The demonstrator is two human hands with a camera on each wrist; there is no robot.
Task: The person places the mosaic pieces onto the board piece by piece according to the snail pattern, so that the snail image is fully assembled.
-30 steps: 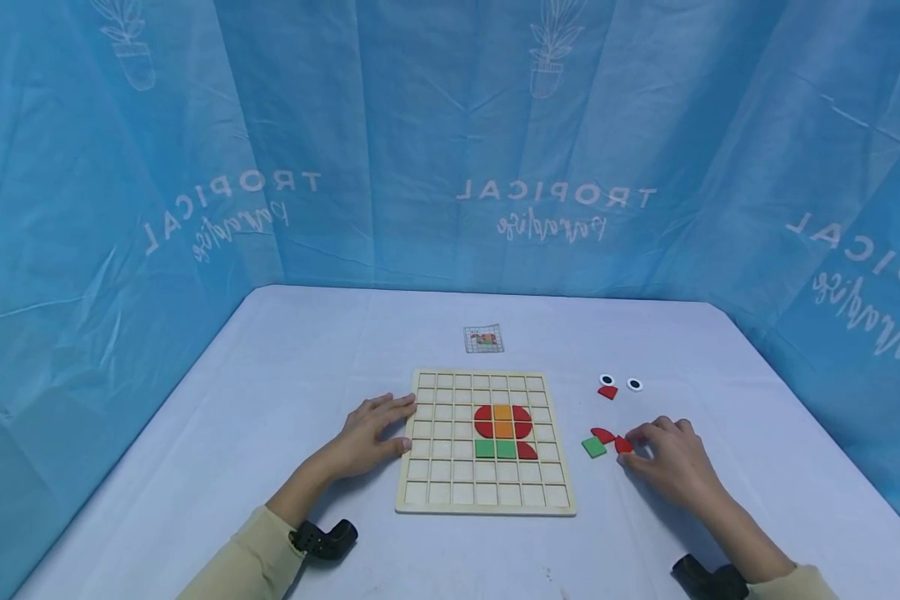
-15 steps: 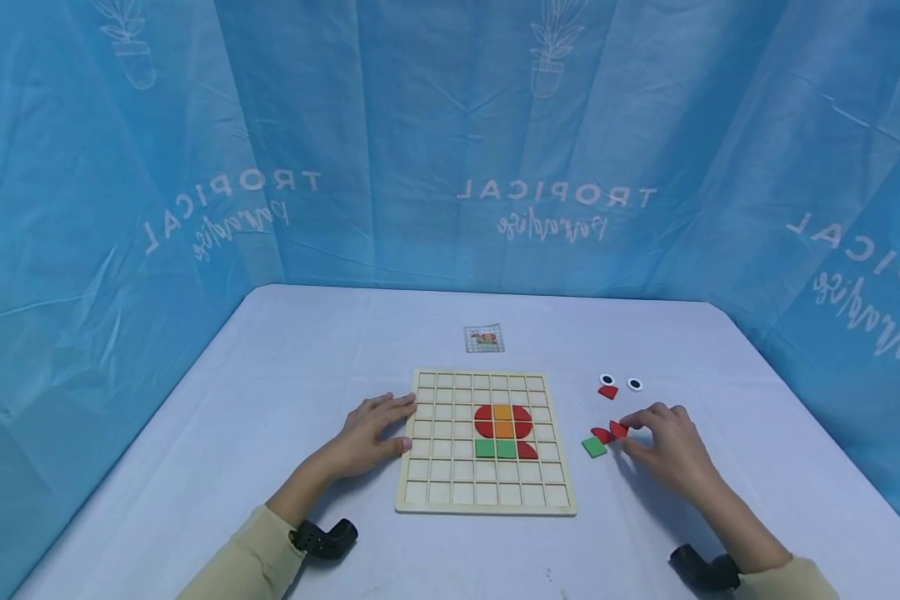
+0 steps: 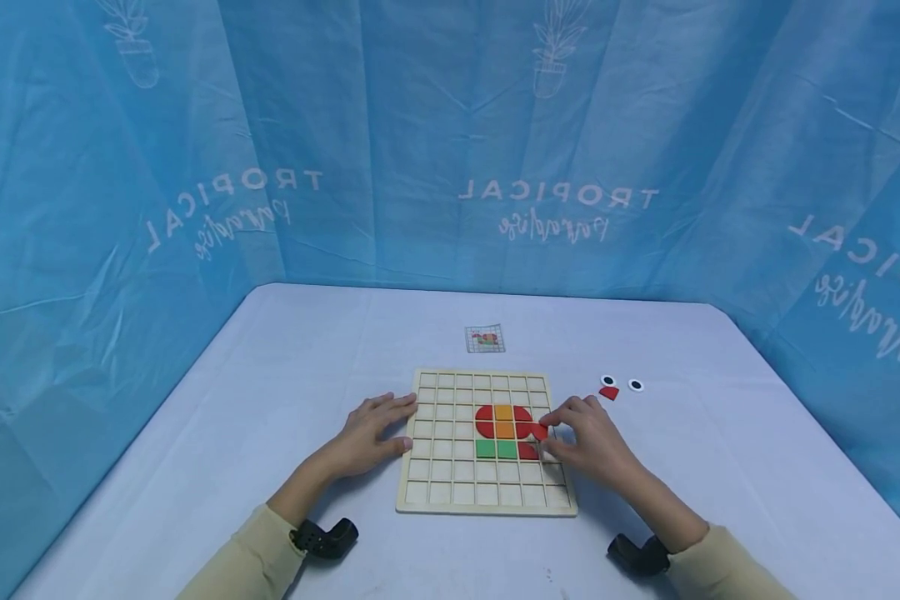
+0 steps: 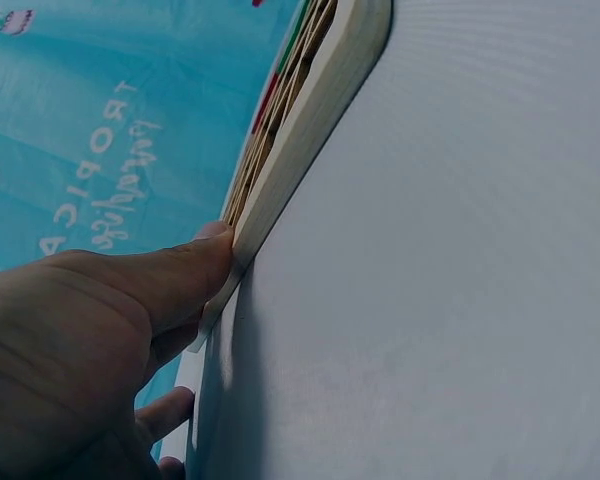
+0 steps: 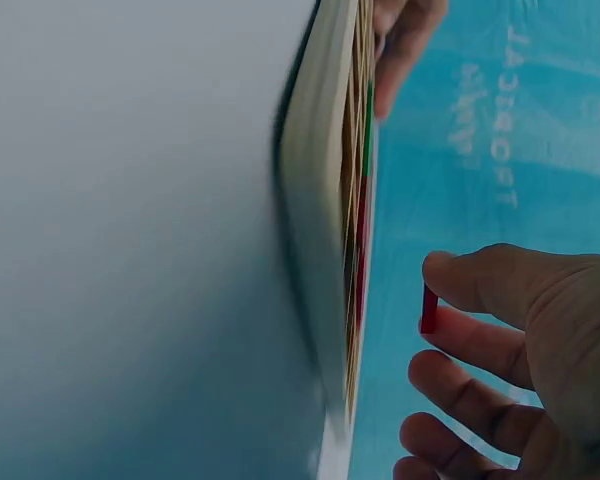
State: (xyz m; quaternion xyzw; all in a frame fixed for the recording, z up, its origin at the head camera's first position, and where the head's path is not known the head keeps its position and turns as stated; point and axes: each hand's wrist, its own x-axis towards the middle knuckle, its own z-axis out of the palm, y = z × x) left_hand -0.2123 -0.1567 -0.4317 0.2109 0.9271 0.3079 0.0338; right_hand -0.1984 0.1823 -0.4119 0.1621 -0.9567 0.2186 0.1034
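Right of centre in the head view, the right hand (image 3: 588, 440) pinches a small red piece (image 3: 540, 432) between thumb and forefinger, over the right side of the wooden board (image 3: 462, 494). The left hand (image 3: 375, 435), fingers loosely straight and gripping nothing, touches the board's left edge; light, steady pressure there should stop it sliding. Best to match the piece's straight sides to a square's strips, then lower it level, without nudging the laid pieces (image 3: 502, 413).
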